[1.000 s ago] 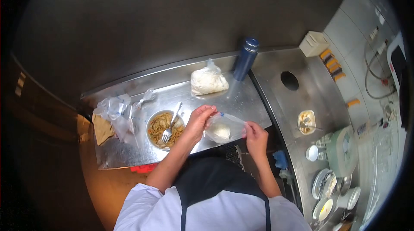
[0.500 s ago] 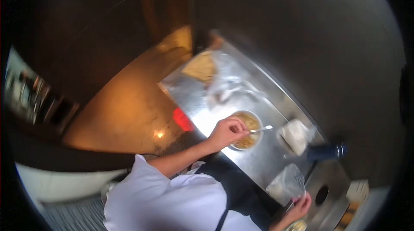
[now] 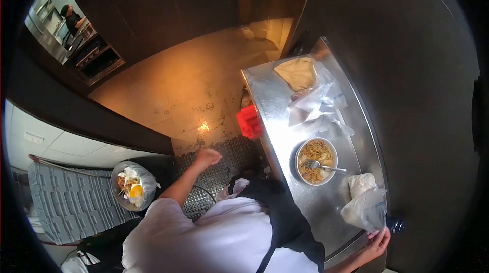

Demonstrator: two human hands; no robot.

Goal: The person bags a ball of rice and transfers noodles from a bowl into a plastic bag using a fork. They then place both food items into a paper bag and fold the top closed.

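Observation:
My left hand [image 3: 208, 158] hangs over the floor mat, left of the steel table [image 3: 282, 120]. Its fingers are curled together with nothing visible in them. On the table is a white bowl [image 3: 299, 173] of noodles [image 3: 317, 151], with a metal fork [image 3: 326, 167] resting in it, handle over the rim. My right hand [image 3: 378, 240] pinches the edge of a clear plastic bag [image 3: 362, 213] at the table's near right end. The bag partly overlaps a white wrapped bundle [image 3: 360, 185] beside it.
Crumpled plastic bags [image 3: 318, 102] and a tan folded cloth [image 3: 296, 72] lie farther up the table. A red object [image 3: 248, 121] is at its left edge. A covered food bowl [image 3: 133, 186] sits by grey crates [image 3: 76, 196]. A person [image 3: 73, 19] stands far off.
My left hand has left the fork and moved left, off the table. My right hand has brought the plastic bag up against the white bundle. The view has turned left.

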